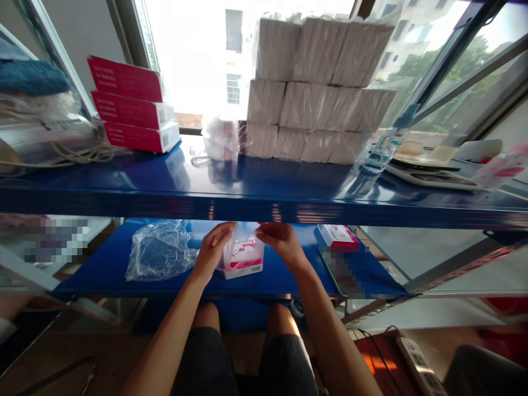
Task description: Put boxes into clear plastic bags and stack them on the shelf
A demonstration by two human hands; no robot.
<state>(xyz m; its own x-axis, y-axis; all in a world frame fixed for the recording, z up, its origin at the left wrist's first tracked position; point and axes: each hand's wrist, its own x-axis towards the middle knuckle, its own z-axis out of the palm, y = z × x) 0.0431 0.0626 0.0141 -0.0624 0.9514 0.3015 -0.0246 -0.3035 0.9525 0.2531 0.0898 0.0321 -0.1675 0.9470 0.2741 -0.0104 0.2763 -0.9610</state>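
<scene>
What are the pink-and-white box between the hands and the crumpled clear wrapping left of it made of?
Pink-and-white box: probably smooth printed cardboard, from its flat faces and straight edges. Crumpled clear wrapping: likely thin, glossy plastic film, since it's see-through with shiny creases.

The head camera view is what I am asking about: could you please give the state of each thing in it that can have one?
Pink-and-white box between the hands, partly covered by clear plastic
Left hand, pinching that plastic
Right hand, pinching it too
Loose clear plastic sheet, crumpled
Three red-and-white boxes, stacked
White packs, plastic-wrapped, piled three tiers high
</scene>
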